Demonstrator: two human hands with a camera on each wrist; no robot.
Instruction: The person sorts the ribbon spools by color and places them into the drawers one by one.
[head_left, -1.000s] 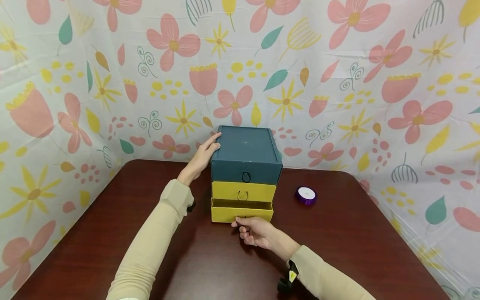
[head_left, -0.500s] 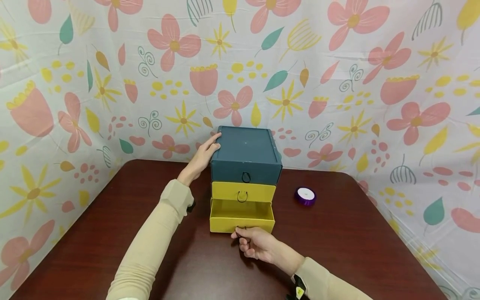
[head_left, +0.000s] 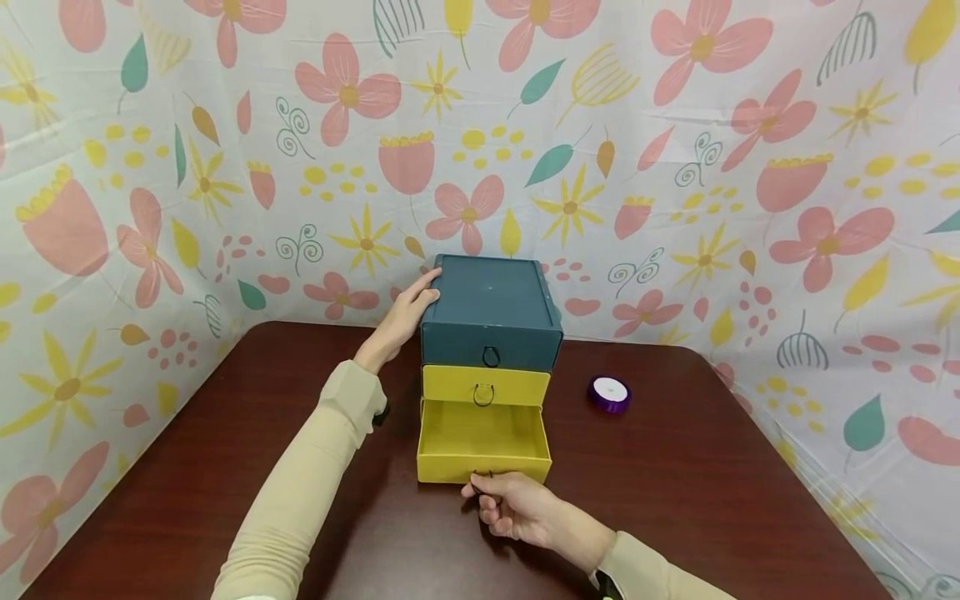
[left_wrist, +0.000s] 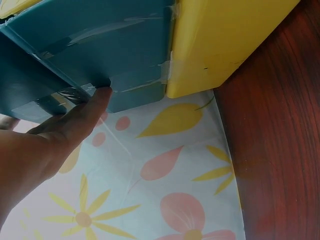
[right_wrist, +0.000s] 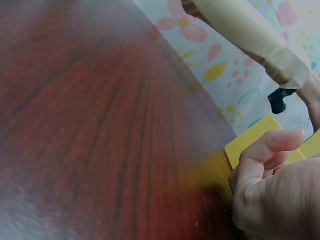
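A small drawer box (head_left: 491,292) with a dark teal top stands at the table's far middle. Its bottom yellow drawer (head_left: 483,469) is pulled well out, and its bare inside shows. My right hand (head_left: 521,510) pinches the dark loop handle (head_left: 480,483) on that drawer's front; in the right wrist view the curled fingers hide the loop. My left hand (head_left: 401,317) rests on the box's upper left edge, its fingers fairly straight against the teal side, as the left wrist view (left_wrist: 75,120) also has it. The middle yellow drawer (head_left: 450,383) and teal top drawer (head_left: 450,343) are closed, each with a loop.
A purple ribbon spool (head_left: 609,393) with a white centre lies on the table to the right of the box. The dark red-brown table (head_left: 720,483) meets a floral cloth (head_left: 480,125) behind and at both sides.
My right hand has drawn the bottom yellow drawer steadily toward me, so more of its inside shows. The left hand has stayed on the box, which has kept its place.
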